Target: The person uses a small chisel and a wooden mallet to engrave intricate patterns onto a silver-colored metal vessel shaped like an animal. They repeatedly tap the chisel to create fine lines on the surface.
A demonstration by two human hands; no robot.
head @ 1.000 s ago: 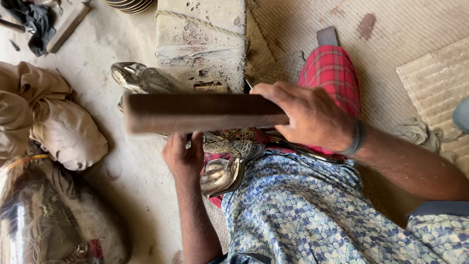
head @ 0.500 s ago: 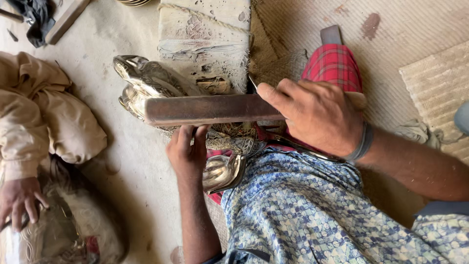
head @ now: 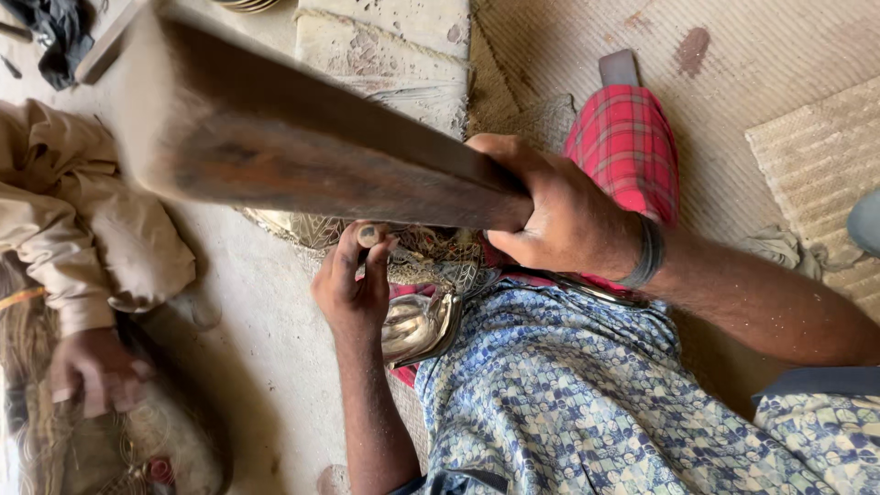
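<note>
My right hand (head: pixel 559 215) grips one end of a long dark wooden bat (head: pixel 302 156), which slants up to the left, close to the camera and blurred. Below it, my left hand (head: pixel 353 284) is closed around a small upright punch (head: pixel 369 235), whose round top shows above my fingers. The punch stands on an engraved brass-coloured metal piece (head: pixel 440 266) resting on my lap. A shiny curved part of the metal (head: pixel 417 328) shows just under my left hand.
A red plaid cloth (head: pixel 628 137) lies over my leg. A pale stone block (head: pixel 394 46) sits beyond the metalwork. Woven mats (head: pixel 816 165) lie at the right. At the left, another person's beige sleeve (head: pixel 92 220) and hand (head: pixel 87 371) rest on a hairy bundle (head: pixel 110 449).
The bat has swung from lying level over the punch up toward the camera, its far end lifted to the left. The other person's hand at the left has shifted right.
</note>
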